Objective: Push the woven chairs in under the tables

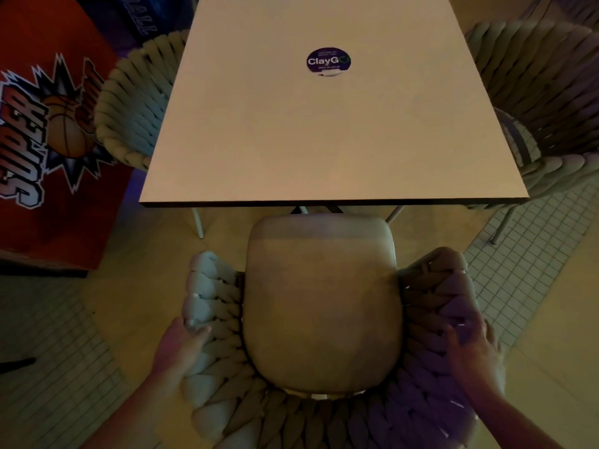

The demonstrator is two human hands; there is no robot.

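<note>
**Near chair yet to go under the table**

The woven chair [321, 319] stands before me, its seat front just meeting the table [324, 131] edge. My left hand [180, 348] and right hand [471, 351] clasp its braided arms. Two side chairs, left [136, 105] and right [544, 102], look tucked in; I judge one push left here.

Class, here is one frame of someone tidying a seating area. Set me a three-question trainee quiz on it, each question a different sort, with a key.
1. True or false: the near woven chair is already fully under the table.
2. Where does the left hand grip? A) table edge B) the chair's woven rim C) seat cushion
3. Fill in: the round sticker on the table reads ____.

Key: 1 false, its seat front only reaches the table's edge; 2 B, as does the right hand opposite; 3 ClayGo.
</note>
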